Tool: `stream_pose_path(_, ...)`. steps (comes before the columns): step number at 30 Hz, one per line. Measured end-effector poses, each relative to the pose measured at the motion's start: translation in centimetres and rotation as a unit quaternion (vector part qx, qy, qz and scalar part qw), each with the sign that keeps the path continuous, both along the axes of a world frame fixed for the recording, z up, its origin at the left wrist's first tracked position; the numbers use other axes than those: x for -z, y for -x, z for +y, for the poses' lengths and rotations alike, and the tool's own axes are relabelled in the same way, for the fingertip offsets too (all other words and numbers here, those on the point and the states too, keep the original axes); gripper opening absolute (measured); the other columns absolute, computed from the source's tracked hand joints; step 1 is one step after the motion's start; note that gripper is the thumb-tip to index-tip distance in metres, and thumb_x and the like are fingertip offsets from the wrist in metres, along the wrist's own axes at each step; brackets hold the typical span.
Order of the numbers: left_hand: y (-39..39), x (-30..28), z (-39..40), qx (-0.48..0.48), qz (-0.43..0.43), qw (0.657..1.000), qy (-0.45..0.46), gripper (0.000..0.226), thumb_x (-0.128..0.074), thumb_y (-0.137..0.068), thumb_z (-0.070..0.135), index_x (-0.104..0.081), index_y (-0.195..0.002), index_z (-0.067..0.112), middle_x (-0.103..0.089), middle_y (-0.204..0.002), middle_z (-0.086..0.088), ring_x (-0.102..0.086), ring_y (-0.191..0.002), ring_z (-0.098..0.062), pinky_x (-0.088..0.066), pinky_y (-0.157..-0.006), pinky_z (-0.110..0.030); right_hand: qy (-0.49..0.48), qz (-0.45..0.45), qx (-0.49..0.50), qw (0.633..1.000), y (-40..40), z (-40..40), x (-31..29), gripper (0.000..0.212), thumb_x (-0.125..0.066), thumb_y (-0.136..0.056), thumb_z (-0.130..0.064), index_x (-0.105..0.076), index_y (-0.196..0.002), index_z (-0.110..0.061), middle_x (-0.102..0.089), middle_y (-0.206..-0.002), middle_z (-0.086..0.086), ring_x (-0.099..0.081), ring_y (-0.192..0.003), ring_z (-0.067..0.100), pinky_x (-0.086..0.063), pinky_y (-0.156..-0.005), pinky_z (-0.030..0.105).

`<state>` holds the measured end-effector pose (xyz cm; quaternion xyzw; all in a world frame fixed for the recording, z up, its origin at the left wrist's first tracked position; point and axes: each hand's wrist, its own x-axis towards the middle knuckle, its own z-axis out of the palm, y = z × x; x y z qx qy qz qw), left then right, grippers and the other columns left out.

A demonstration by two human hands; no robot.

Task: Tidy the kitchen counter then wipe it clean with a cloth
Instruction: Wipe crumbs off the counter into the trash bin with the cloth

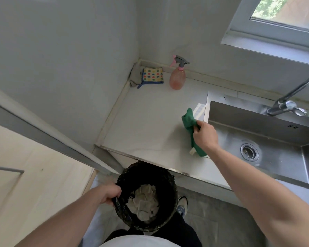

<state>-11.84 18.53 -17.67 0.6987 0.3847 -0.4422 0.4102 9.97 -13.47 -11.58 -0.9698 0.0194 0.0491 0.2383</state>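
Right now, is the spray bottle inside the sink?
No, the spray bottle stands on the counter by the back wall, left of the sink, next to a dotted cloth.

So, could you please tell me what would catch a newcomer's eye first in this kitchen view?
Probably the green cloth, gripped in the right hand on the pale counter beside the steel sink. Next, the black-lined bin of crumpled paper below the counter edge, its rim held by the left hand. In the far corner stand a pink spray bottle and a dotted sponge cloth.
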Motion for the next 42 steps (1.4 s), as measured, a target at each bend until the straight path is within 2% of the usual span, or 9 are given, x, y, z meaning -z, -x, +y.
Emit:
stream_pose_path(5, 0.2, 1.4, 0.3, -0.021, 0.005, 1.0, -0.006, 0.025, -0.051, -0.08, -0.008, -0.065, -0.1, -0.003, -0.066, -0.09, -0.016, -0.067, -0.065, -0.025, -0.059, -0.053, -0.031, 0.046, 0.071, -0.061, 0.995, -3.8, 1.4, 3.9, 0.022, -0.044, -0.099, -0.016, -0.066, -0.093, -0.014, -0.062, -0.087, 0.006, -0.062, -0.091, 0.037, -0.042, -0.066, 0.035)
stream_pose_path(10, 0.4, 2.6, 0.5, -0.036, 0.006, 0.999, 0.0, 0.034, -0.051, -0.076, -0.007, -0.064, -0.108, -0.005, -0.068, -0.098, -0.021, -0.068, -0.077, -0.031, -0.061, -0.075, -0.041, 0.086, 0.104, -0.121, 0.983, -3.5, 3.4, 7.0, 0.035, -0.044, -0.101, -0.019, -0.063, -0.13, -0.017, -0.055, -0.146, 0.009, -0.051, -0.126, 0.039, -0.048, -0.099, 0.046)
stream_pose_path(15, 0.6, 2.5, 0.6, -0.031, 0.011, 0.999, 0.006, 0.035, -0.054, -0.074, -0.006, -0.067, -0.107, -0.003, -0.07, -0.109, -0.025, -0.072, -0.088, -0.035, -0.061, -0.082, -0.049, 0.079, 0.105, -0.207, 0.969, 0.5, 4.8, 7.8, 0.049, -0.054, -0.097, -0.015, -0.055, -0.145, -0.025, -0.047, -0.155, -0.002, -0.04, -0.144, 0.033, -0.04, -0.114, 0.042)
stream_pose_path(18, 0.7, 1.9, 0.6, -0.022, 0.011, 1.0, 0.009, 0.034, -0.054, -0.076, -0.005, -0.067, -0.107, -0.003, -0.071, -0.107, -0.024, -0.073, -0.095, -0.039, -0.061, -0.079, -0.049, 0.04, 0.108, -0.229, 0.967, 5.0, 5.4, 7.3, 0.045, -0.054, -0.096, -0.013, -0.062, -0.138, -0.027, -0.052, -0.15, -0.008, -0.04, -0.145, 0.028, -0.037, -0.114, 0.038)
stream_pose_path(23, 0.4, 0.7, 0.6, -0.007, -0.003, 1.0, 0.001, 0.028, -0.054, -0.08, -0.007, -0.066, -0.105, -0.003, -0.069, -0.099, -0.02, -0.073, -0.084, -0.035, -0.063, -0.077, -0.044, 0.025, 0.123, -0.265, 0.956, 12.8, 6.3, 6.2, 0.049, -0.05, -0.093, -0.01, -0.065, -0.133, -0.033, -0.059, -0.143, -0.014, -0.041, -0.145, 0.02, -0.042, -0.111, 0.039)
stream_pose_path(29, 0.3, 0.8, 1.2, 0.014, -0.001, 1.0, 0.007, 0.032, -0.053, -0.081, -0.008, -0.066, -0.109, -0.002, -0.07, -0.103, -0.02, -0.073, -0.086, -0.034, -0.064, -0.075, -0.042, -0.018, 0.102, -0.232, 0.967, 18.1, 6.2, 4.6, 0.046, -0.05, -0.095, -0.014, -0.065, -0.13, -0.039, -0.065, -0.134, -0.017, -0.06, -0.123, 0.015, -0.047, -0.1, 0.03)
stream_pose_path(33, 0.2, 0.9, 1.3, 0.025, -0.01, 1.0, 0.006, 0.027, -0.051, -0.081, -0.007, -0.067, -0.103, 0.0, -0.069, -0.094, -0.018, -0.069, -0.081, -0.033, -0.061, -0.084, -0.047, -0.065, 0.065, -0.151, 0.984, 16.4, 4.5, 2.1, 0.041, -0.051, -0.099, -0.018, -0.064, -0.132, -0.039, -0.068, -0.129, -0.017, -0.063, -0.119, 0.014, -0.049, -0.097, 0.028)
stream_pose_path(38, 0.2, 1.0, 0.9, 0.015, -0.015, 1.0, 0.009, 0.027, -0.05, -0.081, -0.008, -0.067, -0.102, -0.003, -0.067, -0.091, -0.018, -0.068, -0.08, -0.034, -0.059, -0.086, -0.048, -0.048, 0.003, -0.069, 0.996, 10.1, 2.1, 0.4, 0.041, -0.055, -0.097, -0.016, -0.066, -0.13, -0.036, -0.073, -0.119, -0.01, -0.068, -0.105, 0.022, -0.051, -0.078, 0.031)
stream_pose_path(42, 0.4, 1.2, 0.7, 0.007, -0.009, 1.0, 0.013, 0.023, -0.05, -0.082, -0.009, -0.065, -0.099, -0.003, -0.068, -0.093, -0.02, -0.071, -0.079, -0.035, -0.062, -0.083, -0.049, 0.007, 0.045, -0.07, 0.996, 6.7, 2.5, 2.0, 0.04, -0.049, -0.1, -0.015, -0.066, -0.132, -0.034, -0.072, -0.122, -0.004, -0.066, -0.11, 0.026, -0.05, -0.081, 0.033)
